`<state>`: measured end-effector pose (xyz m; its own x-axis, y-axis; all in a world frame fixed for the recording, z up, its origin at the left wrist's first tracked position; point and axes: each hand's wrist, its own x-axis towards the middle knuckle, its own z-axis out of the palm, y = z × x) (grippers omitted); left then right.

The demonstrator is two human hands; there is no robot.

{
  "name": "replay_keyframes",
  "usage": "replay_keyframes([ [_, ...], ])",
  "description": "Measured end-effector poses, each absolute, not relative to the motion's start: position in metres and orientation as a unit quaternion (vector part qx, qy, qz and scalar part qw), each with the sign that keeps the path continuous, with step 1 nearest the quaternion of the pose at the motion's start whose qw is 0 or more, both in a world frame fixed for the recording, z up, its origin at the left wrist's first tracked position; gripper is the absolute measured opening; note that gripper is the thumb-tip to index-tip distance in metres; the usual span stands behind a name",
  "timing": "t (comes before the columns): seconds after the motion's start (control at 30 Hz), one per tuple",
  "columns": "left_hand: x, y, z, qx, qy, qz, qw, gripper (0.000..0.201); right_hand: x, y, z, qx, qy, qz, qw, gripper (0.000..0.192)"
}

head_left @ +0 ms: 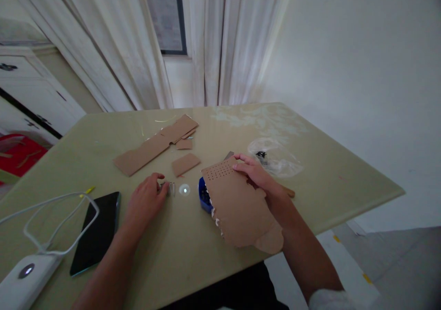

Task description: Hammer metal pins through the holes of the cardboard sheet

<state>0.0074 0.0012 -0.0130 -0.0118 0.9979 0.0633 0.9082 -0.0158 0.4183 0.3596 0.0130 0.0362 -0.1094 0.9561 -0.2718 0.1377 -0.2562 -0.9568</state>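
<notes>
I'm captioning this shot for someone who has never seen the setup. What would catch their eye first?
Probably the big brown cardboard sheet with rows of punched holes, held by the right hand at the table's near edge, over a small blue container. Next, the left hand pinching a small metal piece at mid-table. Loose cardboard strips lie beyond, and a dark phone at near left.

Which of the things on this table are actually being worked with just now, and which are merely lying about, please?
In use:
- left hand on small metal clips
- right hand holding the punched cardboard piece
- blue container beneath it

Lying about:
- cardboard strips
- phone
- white cable
- plastic bag
</notes>
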Motion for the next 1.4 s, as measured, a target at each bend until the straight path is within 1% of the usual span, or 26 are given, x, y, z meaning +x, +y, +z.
replay_keyframes([
  [0.1,0.018,-0.004,-0.009,0.715,0.642,0.261,0.091,0.039,0.358,0.015,0.031,-0.558,-0.485,0.565,0.366,0.044],
  [0.2,0.033,-0.014,-0.007,0.751,0.548,0.358,0.091,0.032,0.356,0.015,0.028,-0.571,-0.49,0.553,0.357,0.045],
  [0.3,0.043,-0.026,-0.007,0.789,0.459,0.401,0.078,0.027,0.355,0.012,0.028,-0.569,-0.501,0.552,0.348,0.045],
  [0.37,0.046,-0.032,-0.009,0.823,0.407,0.39,0.072,0.035,0.354,0.01,0.03,-0.561,-0.512,0.552,0.345,0.044],
  [0.47,0.046,-0.036,-0.012,0.868,0.352,0.341,0.078,0.048,0.354,0.009,0.033,-0.545,-0.527,0.544,0.36,0.037],
  [0.53,0.044,-0.036,-0.015,0.88,0.34,0.322,0.084,0.052,0.354,0.009,0.033,-0.535,-0.535,0.541,0.368,0.037],
  [0.67,0.042,-0.036,-0.018,0.877,0.349,0.318,0.095,0.055,0.352,0.011,0.027,-0.534,-0.546,0.531,0.367,0.041],
  [0.87,0.042,-0.038,-0.017,0.872,0.347,0.326,0.113,0.054,0.344,0.015,0.012,-0.547,-0.508,0.516,0.419,0.033],
  [1.07,0.043,-0.038,-0.018,0.867,0.348,0.334,0.128,0.052,0.34,0.015,0.008,-0.538,-0.527,0.47,0.459,0.032],
  [1.13,0.043,-0.038,-0.019,0.868,0.348,0.329,0.127,0.052,0.34,0.017,0.005,-0.54,-0.529,0.464,0.461,0.032],
  [1.27,0.044,-0.037,-0.024,0.867,0.352,0.328,0.129,0.05,0.342,0.021,-0.001,-0.545,-0.547,0.461,0.437,0.031],
  [1.4,0.045,-0.034,-0.026,0.867,0.35,0.332,0.127,0.049,0.348,0.025,0.001,-0.532,-0.549,0.461,0.45,0.035],
])
